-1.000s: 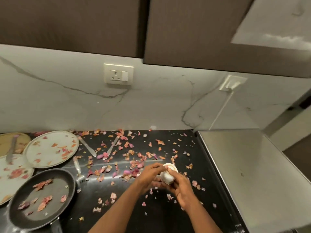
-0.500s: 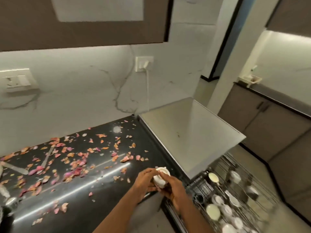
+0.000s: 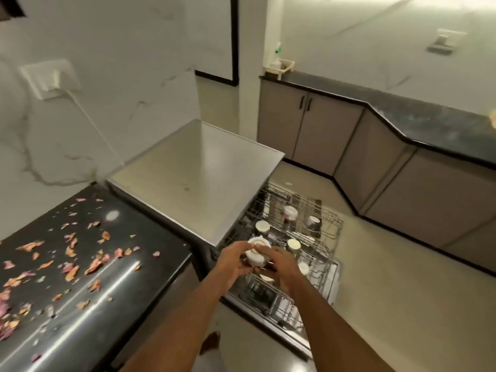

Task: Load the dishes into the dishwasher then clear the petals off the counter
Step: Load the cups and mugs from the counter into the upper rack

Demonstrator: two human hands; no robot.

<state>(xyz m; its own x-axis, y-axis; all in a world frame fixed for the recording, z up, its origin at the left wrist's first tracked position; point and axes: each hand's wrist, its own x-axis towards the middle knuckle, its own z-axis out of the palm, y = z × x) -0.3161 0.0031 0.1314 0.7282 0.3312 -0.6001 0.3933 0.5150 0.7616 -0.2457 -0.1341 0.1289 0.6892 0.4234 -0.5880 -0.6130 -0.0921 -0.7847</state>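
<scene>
The person holds a small white cup (image 3: pixel 257 254) between both hands over the pulled-out rack (image 3: pixel 326 238) of the dishwasher (image 3: pixel 200 167). The left hand (image 3: pixel 233 260) curls around the cup's left side and the right hand (image 3: pixel 279 264) wraps its right side, so both grip it. The cup hangs above the rack's near left corner, not yet set down.

Loading looks partly done: several white cups (image 3: pixel 262 226) and a steel tumbler (image 3: pixel 312 222) already stand in the rack, with free wire slots around them. Whether more dishes wait on the counter cannot be told, since only its right end shows.

The second half of the task has not begun, judging by the counter (image 3: pixel 120 264): pink and orange petals (image 3: pixel 71 251) lie scattered across the black top, thickest towards its left edge and thinning near the corner beside the dishwasher.
</scene>
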